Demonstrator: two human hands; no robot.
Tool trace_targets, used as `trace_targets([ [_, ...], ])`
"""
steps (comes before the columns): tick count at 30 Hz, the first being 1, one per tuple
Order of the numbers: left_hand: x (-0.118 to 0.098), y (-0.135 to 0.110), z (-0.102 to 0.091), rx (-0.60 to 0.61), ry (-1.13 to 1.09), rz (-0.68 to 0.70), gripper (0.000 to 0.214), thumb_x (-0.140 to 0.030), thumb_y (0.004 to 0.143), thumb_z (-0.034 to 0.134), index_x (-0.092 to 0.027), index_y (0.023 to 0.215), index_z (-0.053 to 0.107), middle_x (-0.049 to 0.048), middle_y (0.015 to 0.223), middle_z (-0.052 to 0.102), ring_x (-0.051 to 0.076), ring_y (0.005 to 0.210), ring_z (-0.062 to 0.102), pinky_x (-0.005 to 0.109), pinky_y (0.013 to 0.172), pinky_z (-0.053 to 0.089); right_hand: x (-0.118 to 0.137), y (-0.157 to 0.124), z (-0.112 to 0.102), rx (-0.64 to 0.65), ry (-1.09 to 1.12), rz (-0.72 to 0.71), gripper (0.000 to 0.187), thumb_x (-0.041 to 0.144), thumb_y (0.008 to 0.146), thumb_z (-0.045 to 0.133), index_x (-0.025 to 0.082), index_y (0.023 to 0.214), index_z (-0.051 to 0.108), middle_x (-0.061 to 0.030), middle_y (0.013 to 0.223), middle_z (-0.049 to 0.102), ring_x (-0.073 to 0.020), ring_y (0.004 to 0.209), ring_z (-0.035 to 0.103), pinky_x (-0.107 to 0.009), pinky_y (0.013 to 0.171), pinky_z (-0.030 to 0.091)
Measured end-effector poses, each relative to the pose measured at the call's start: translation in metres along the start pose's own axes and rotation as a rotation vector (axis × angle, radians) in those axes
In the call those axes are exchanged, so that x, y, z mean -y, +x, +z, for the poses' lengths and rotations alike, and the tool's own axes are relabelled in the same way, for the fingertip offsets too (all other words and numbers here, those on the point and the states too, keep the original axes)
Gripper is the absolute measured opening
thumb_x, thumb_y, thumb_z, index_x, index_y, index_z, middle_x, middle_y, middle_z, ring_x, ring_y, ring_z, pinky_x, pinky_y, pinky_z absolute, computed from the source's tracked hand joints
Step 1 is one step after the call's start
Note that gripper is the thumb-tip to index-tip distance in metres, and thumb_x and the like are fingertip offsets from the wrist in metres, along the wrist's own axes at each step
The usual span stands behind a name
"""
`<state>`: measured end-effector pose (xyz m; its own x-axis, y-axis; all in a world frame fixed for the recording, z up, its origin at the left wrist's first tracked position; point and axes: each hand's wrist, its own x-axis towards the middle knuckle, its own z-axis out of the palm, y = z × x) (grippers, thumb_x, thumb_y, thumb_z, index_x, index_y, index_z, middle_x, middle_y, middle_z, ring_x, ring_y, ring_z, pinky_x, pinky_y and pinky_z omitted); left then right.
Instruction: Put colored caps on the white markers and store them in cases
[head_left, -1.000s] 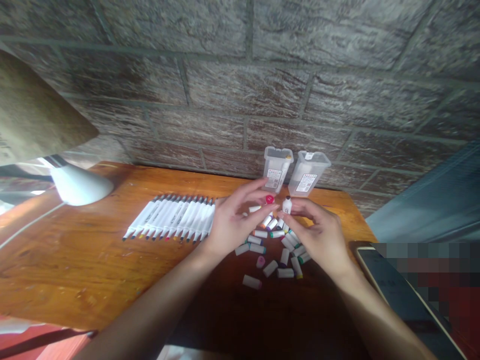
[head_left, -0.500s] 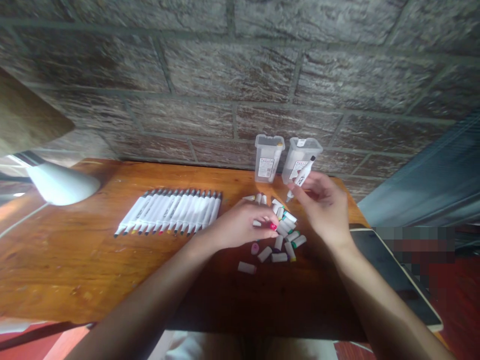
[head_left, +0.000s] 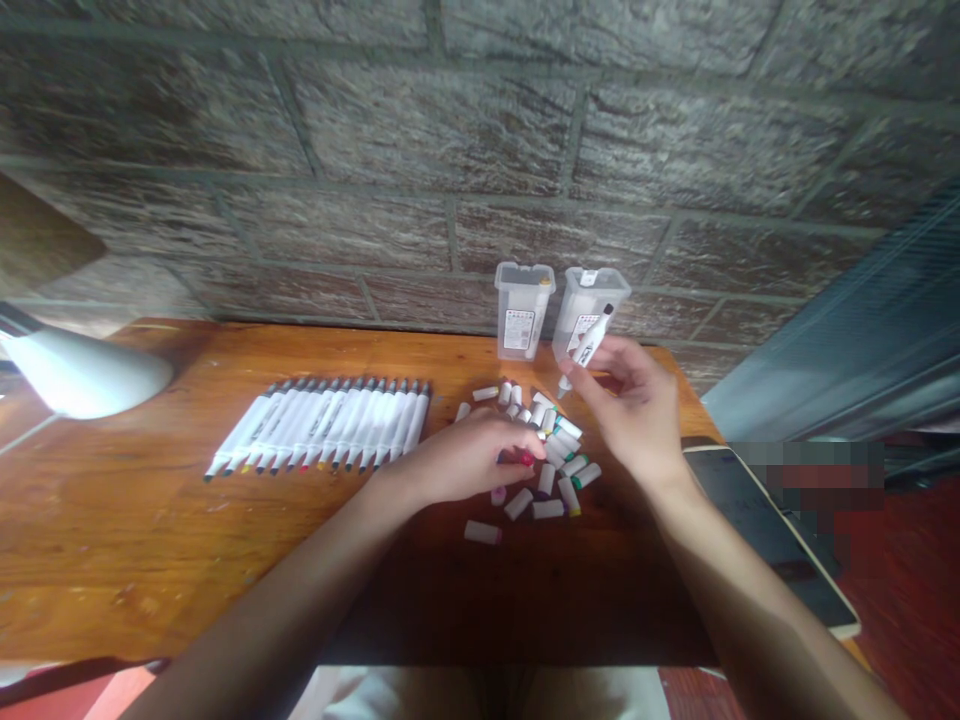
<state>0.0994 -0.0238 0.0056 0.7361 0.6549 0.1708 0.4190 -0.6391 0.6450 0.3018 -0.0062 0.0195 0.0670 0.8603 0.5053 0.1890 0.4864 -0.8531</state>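
Observation:
Between thumb and fingers of my right hand [head_left: 634, 405] a white marker [head_left: 588, 345] is held at a slant, its dark end up and its uncapped tip down. My left hand [head_left: 480, 455] is closed over the pile of loose marker caps [head_left: 547, 480], pinching a red-ended cap [head_left: 527, 459]. The caps are white with coloured ends and lie scattered on the wooden table. To the left, a row of uncapped white markers [head_left: 322, 425] lies side by side, coloured tips towards me.
Two clear plastic containers [head_left: 517, 320] with labels stand by the brick wall [head_left: 360, 140]. A tablet [head_left: 765, 530] lies at the table's right edge. On the left stands a lamp with a white base [head_left: 97, 370]. A grey-blue panel [head_left: 847, 320] rises at the right.
My view has shifted slightly, so the table's contents appear farther left. My left hand has turned its fingers a little with the red-ended cap; the right still holds the marker.

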Motion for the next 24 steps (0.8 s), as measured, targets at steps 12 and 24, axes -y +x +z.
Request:
trace_targets([
  [12,-0.001,-0.006,-0.024,-0.181,-0.074,-0.063,0.014,-0.028,0.088,0.069,-0.018,0.096,0.074,0.0028,0.096,0.078,0.015,0.085,0.071,0.023,0.079,0.05,-0.001,0.001,-0.001,-0.037,-0.035,-0.017,0.026,0.033,0.081,0.077,0.022,0.103,0.07,-0.005,0.097,0.077,-0.0197,0.087,0.072,-0.034,0.078,0.058],
  [24,0.021,-0.017,-0.044,-0.154,0.024,-0.273,0.023,-0.033,0.079,0.074,-0.02,0.098,0.076,-0.0003,0.086,0.075,0.013,0.069,0.063,0.022,0.065,0.043,-0.002,0.0,-0.002,-0.041,-0.019,0.017,0.026,0.034,0.079,0.077,0.023,0.101,0.07,-0.0041,0.096,0.077,-0.0199,0.087,0.072,-0.034,0.077,0.057],
])
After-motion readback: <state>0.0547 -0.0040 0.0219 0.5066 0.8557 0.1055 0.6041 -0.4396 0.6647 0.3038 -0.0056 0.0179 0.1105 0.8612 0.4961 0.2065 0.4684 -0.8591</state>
